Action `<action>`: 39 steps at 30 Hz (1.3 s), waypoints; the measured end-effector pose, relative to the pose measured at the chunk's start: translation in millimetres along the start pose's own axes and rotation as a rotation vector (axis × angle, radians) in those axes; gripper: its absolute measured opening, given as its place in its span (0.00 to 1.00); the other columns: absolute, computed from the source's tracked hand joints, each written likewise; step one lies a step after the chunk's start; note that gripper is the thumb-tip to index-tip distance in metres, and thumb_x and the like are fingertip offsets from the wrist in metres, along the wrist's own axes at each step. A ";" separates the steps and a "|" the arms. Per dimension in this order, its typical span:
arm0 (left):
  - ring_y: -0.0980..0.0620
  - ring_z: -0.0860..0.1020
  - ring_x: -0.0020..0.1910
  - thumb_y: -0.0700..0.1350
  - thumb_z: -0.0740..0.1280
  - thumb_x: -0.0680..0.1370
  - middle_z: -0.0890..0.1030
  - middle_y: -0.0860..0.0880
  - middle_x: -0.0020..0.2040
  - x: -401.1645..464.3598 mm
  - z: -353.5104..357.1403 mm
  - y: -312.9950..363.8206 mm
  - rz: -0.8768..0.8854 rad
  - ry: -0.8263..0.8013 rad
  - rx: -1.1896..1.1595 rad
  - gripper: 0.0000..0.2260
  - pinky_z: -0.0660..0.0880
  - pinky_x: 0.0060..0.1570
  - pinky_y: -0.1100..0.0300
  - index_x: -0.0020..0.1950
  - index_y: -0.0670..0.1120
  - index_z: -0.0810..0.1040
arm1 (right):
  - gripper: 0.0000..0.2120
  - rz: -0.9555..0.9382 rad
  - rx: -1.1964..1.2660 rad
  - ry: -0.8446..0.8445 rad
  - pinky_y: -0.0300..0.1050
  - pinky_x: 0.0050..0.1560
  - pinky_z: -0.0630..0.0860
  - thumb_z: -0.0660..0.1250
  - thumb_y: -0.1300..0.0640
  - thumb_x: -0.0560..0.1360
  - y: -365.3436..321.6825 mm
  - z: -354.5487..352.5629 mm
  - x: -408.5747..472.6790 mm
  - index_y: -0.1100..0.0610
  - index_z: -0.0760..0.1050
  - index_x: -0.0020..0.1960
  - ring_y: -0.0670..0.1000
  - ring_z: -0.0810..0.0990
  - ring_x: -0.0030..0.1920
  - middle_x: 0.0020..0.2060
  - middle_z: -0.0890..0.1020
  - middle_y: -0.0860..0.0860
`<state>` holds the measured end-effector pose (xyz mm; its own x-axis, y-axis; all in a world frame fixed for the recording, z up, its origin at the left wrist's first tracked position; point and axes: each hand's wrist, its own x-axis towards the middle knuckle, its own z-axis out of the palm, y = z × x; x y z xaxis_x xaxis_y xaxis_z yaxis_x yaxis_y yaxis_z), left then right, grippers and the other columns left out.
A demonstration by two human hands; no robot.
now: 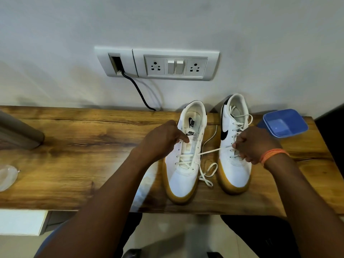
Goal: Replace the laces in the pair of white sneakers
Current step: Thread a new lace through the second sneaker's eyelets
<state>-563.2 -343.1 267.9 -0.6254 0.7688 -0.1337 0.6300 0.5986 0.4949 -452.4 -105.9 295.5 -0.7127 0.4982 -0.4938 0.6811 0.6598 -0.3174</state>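
Your two white sneakers stood side by side on the wooden counter (pixel 74 146), right of the frame's centre, toes toward you and gum soles down. The left sneaker (pixel 184 155) had cream lace crossed through only its lower eyelets, its tongue and black-logo insole showing above. The right sneaker (pixel 232 146) was laced up through most of its eyelets. Your left hand (pixel 163 140) rested on the left sneaker's near side, fingers curled, the forefinger and thumb pinching the lace (pixel 210 151) at an eyelet. Your right hand (pixel 251 146), with an orange band (pixel 271 155) at the wrist, hovered over the right sneaker with fingers curled and clamped on the other end of that lace, which ran taut between the two hands across the gap. A slack tail of lace looped on the counter between the shoes. A blue plastic tub (pixel 284 123) sat just beside the right sneaker at the frame's right edge. On the wall above, a switch and socket panel (pixel 175 65) held a dark cable (pixel 139 90) that dropped behind the counter.
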 end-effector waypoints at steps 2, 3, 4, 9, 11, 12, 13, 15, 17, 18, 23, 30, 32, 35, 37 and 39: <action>0.53 0.73 0.41 0.34 0.64 0.79 0.71 0.51 0.47 0.3 1.8 0.3 0.006 0.007 -0.005 0.18 0.77 0.46 0.50 0.59 0.54 0.83 | 0.06 -0.022 0.023 0.006 0.42 0.29 0.75 0.67 0.59 0.77 -3.2 2.2 -2.9 0.61 0.79 0.43 0.52 0.79 0.26 0.30 0.81 0.55; 0.52 0.74 0.42 0.35 0.64 0.78 0.72 0.50 0.47 0.8 2.9 0.3 0.007 0.007 -0.009 0.17 0.77 0.46 0.50 0.58 0.54 0.83 | 0.04 -0.058 0.038 0.009 0.42 0.29 0.75 0.68 0.60 0.76 -8.3 6.5 -5.7 0.60 0.79 0.45 0.52 0.79 0.26 0.31 0.81 0.56; 0.51 0.75 0.43 0.36 0.65 0.79 0.72 0.50 0.48 1.3 3.8 0.3 0.006 0.007 -0.010 0.16 0.77 0.47 0.49 0.58 0.54 0.83 | 0.01 -0.099 0.078 -0.001 0.42 0.28 0.74 0.68 0.60 0.76 -16.2 11.5 -10.3 0.57 0.79 0.46 0.52 0.77 0.25 0.31 0.81 0.56; 0.49 0.77 0.48 0.39 0.67 0.78 0.71 0.52 0.49 2.3 9.5 1.3 0.012 -0.002 0.012 0.13 0.77 0.48 0.50 0.58 0.54 0.83 | 0.05 -0.269 0.034 -0.120 0.37 0.23 0.68 0.68 0.56 0.76 -42.0 39.6 -24.1 0.54 0.80 0.43 0.45 0.74 0.21 0.28 0.79 0.49; 0.48 0.78 0.49 0.40 0.67 0.79 0.72 0.51 0.50 2.0 11.2 2.9 0.021 -0.015 0.042 0.12 0.77 0.47 0.52 0.56 0.55 0.84 | 0.08 -0.261 -0.012 -0.125 0.39 0.27 0.71 0.68 0.57 0.77 -40.8 41.0 -22.8 0.55 0.80 0.40 0.45 0.73 0.23 0.27 0.77 0.47; 0.49 0.78 0.49 0.40 0.67 0.79 0.72 0.51 0.50 2.1 11.0 2.5 0.025 -0.015 0.054 0.11 0.77 0.46 0.53 0.55 0.55 0.84 | 0.09 -0.242 -0.013 -0.121 0.41 0.29 0.73 0.67 0.57 0.78 -38.7 38.8 -21.3 0.55 0.80 0.39 0.45 0.74 0.24 0.26 0.76 0.46; 0.49 0.78 0.48 0.41 0.68 0.79 0.71 0.52 0.49 2.5 10.5 1.6 0.028 -0.010 0.060 0.10 0.76 0.45 0.54 0.54 0.55 0.84 | 0.10 -0.226 -0.019 -0.113 0.41 0.30 0.74 0.67 0.57 0.78 -36.1 35.7 -19.9 0.54 0.78 0.37 0.45 0.74 0.25 0.26 0.75 0.45; 0.48 0.78 0.48 0.42 0.69 0.78 0.69 0.53 0.48 3.0 8.5 -0.7 0.032 0.000 0.061 0.09 0.76 0.44 0.54 0.53 0.54 0.84 | 0.11 -0.208 -0.021 -0.099 0.38 0.29 0.71 0.68 0.58 0.77 -32.2 29.8 -18.2 0.54 0.78 0.36 0.44 0.74 0.26 0.26 0.75 0.44; 0.48 0.78 0.48 0.42 0.69 0.78 0.70 0.53 0.48 3.0 8.3 -0.1 0.031 0.002 0.029 0.09 0.77 0.47 0.51 0.53 0.53 0.85 | 0.09 -0.200 0.025 -0.105 0.40 0.27 0.73 0.70 0.58 0.77 -31.0 28.3 -17.3 0.59 0.79 0.39 0.49 0.77 0.25 0.26 0.77 0.48; 0.48 0.78 0.49 0.42 0.70 0.77 0.71 0.52 0.50 2.8 8.4 2.5 0.030 0.008 0.004 0.09 0.77 0.48 0.51 0.54 0.53 0.85 | 0.07 -0.194 0.062 -0.101 0.43 0.27 0.76 0.69 0.59 0.77 -31.2 28.0 -17.4 0.60 0.79 0.40 0.51 0.78 0.25 0.27 0.78 0.50; 0.53 0.75 0.44 0.47 0.71 0.75 0.74 0.53 0.48 -4.8 13.5 37.1 0.190 0.049 -0.045 0.07 0.73 0.40 0.58 0.53 0.52 0.83 | 0.04 -0.180 0.206 0.064 0.46 0.26 0.79 0.68 0.60 0.76 -27.0 21.5 -12.6 0.57 0.78 0.42 0.56 0.82 0.27 0.32 0.82 0.56; 0.42 0.80 0.43 0.51 0.61 0.80 0.82 0.44 0.45 -18.6 56.3 77.2 0.194 -0.015 0.165 0.10 0.67 0.35 0.56 0.50 0.47 0.79 | 0.04 -0.111 0.208 -0.154 0.40 0.22 0.74 0.65 0.65 0.75 -23.7 15.3 -14.1 0.61 0.79 0.45 0.50 0.75 0.20 0.29 0.81 0.57; 0.40 0.81 0.46 0.49 0.61 0.81 0.82 0.42 0.49 -21.1 67.2 82.0 0.123 -0.033 0.159 0.11 0.66 0.37 0.55 0.58 0.45 0.77 | 0.07 -0.095 0.120 -0.317 0.40 0.22 0.73 0.64 0.65 0.76 -23.7 17.1 -18.0 0.59 0.78 0.51 0.50 0.73 0.20 0.29 0.79 0.57; 0.42 0.80 0.51 0.48 0.60 0.83 0.81 0.42 0.55 -19.9 82.8 84.2 0.022 -0.087 0.085 0.13 0.72 0.46 0.54 0.64 0.43 0.72 | 0.18 -0.084 0.050 -0.432 0.39 0.22 0.72 0.62 0.67 0.76 -24.5 20.1 -20.6 0.55 0.76 0.63 0.51 0.73 0.21 0.28 0.78 0.56; 0.43 0.79 0.54 0.47 0.58 0.83 0.80 0.43 0.57 -16.5 91.7 84.0 -0.015 -0.068 0.087 0.13 0.72 0.50 0.54 0.65 0.43 0.71 | 0.22 -0.076 0.037 -0.460 0.38 0.21 0.71 0.61 0.68 0.76 -22.8 19.2 -20.1 0.55 0.73 0.68 0.50 0.73 0.20 0.28 0.78 0.56; 0.45 0.77 0.57 0.48 0.57 0.84 0.78 0.44 0.60 -16.0 97.7 82.9 -0.052 -0.081 0.063 0.14 0.70 0.54 0.55 0.66 0.44 0.70 | 0.24 -0.062 0.040 -0.482 0.38 0.21 0.71 0.62 0.67 0.76 -22.4 18.1 -19.9 0.54 0.70 0.70 0.49 0.73 0.20 0.28 0.78 0.56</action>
<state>-456.0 -283.7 227.2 -0.6205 0.7505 -0.2276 0.6272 0.6491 0.4304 -450.4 -140.7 297.8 -0.5999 0.1352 -0.7886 0.6522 0.6535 -0.3841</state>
